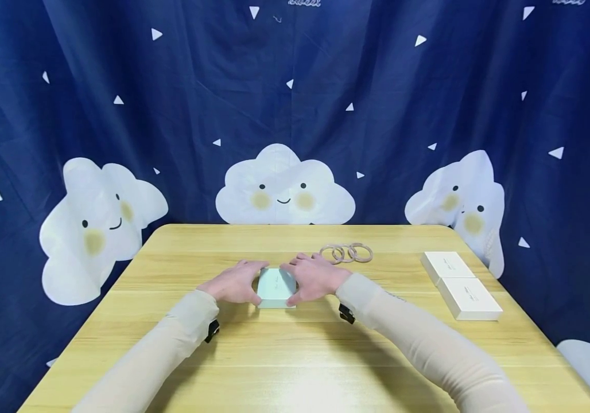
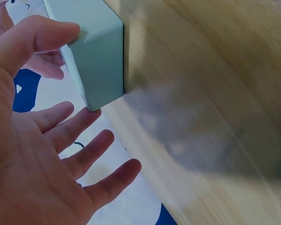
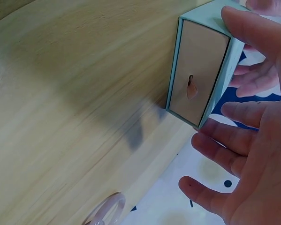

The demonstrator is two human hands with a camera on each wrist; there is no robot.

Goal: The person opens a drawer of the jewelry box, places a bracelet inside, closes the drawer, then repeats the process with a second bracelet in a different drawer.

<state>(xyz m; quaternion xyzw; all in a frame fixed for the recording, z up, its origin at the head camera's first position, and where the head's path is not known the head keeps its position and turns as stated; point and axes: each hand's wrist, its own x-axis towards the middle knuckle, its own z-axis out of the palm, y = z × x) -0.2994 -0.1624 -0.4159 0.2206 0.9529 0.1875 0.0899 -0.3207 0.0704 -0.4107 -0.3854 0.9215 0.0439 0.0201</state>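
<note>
A mint-green drawer box [image 1: 276, 281] lies at the middle of the table, small lettering on its top. My left hand [image 1: 235, 283] holds its left side, thumb [image 2: 60, 36] at the near edge and fingertips at the far corner. From the right, my right hand [image 1: 317, 279] grips the box the same way, thumb near and fingers far. In the right wrist view, the box's right end shows a tan drawer front [image 3: 199, 56] with a small ribbon pull tab [image 3: 191, 89]. The drawer sits inside the sleeve, and its contents are hidden.
Behind my right hand, three pale bangles [image 1: 371, 253] lie overlapping in a row. Two white boxes [image 1: 470, 295] with small lettering stand end to end near the table's right edge. A dark blue curtain [image 1: 295, 115] with clouds hangs behind the wooden table [image 1: 295, 350].
</note>
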